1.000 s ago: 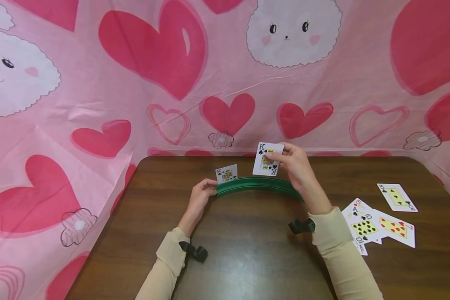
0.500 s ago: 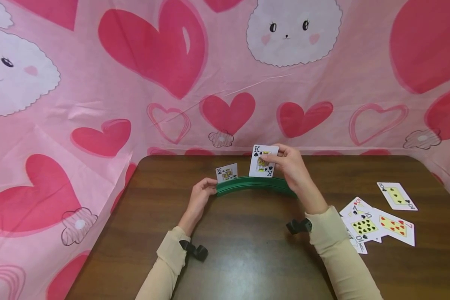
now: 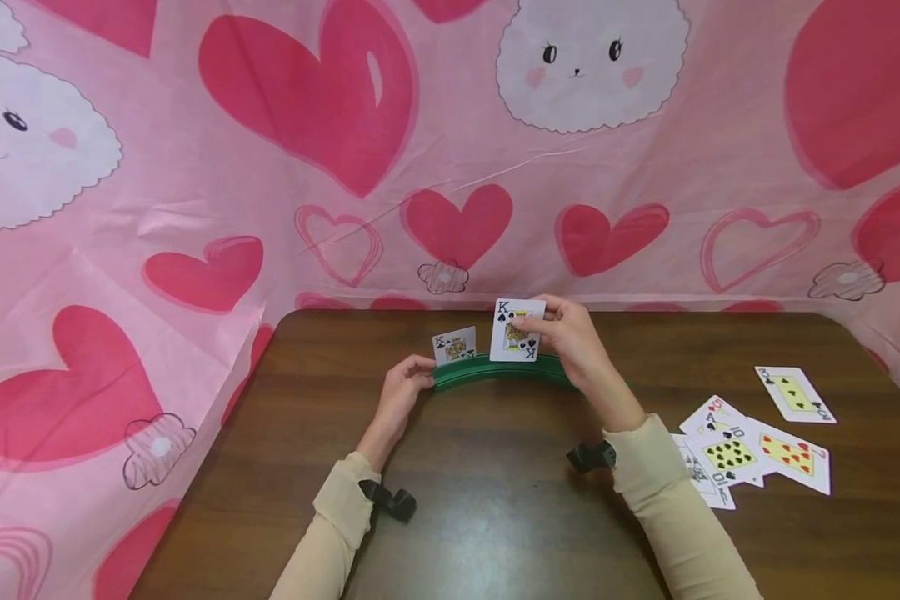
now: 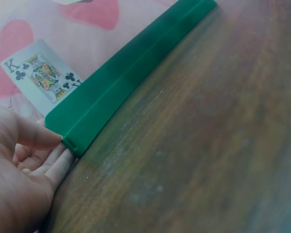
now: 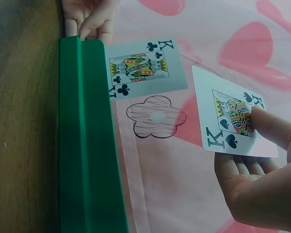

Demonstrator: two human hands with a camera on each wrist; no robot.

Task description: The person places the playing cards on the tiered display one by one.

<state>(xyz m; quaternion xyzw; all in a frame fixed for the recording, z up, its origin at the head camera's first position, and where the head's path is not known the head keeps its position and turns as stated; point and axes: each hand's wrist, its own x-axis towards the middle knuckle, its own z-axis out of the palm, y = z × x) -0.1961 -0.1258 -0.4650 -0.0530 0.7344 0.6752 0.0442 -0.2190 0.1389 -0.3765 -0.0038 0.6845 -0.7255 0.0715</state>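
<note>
A curved green playing-card holder (image 3: 487, 371) stands on the table, its left end pinched between the thumb and fingers of my left hand (image 3: 402, 387). The king of clubs (image 3: 454, 346) is upright in the holder, close to that end. Between right thumb and fingers I grip the king of spades (image 3: 504, 346), face toward me. My right hand (image 3: 576, 343) is over the holder's middle. In the right wrist view, the king of spades (image 5: 211, 114) is apart from the holder (image 5: 89, 145) and from the king of clubs (image 5: 140, 68). My right arm hides part of the holder's right side.
Overlapping cards lie face up at the right, among them the ten of spades (image 3: 729, 456) and the seven of hearts (image 3: 791, 454). A black-suited card (image 3: 795, 394) lies alone farther back. A pink heart-print cloth (image 3: 450, 150) hangs behind the wooden table (image 3: 480, 517).
My right hand has carried the king of spades left and slightly lower, nearer the king of clubs. My left hand keeps its place on the holder's end.
</note>
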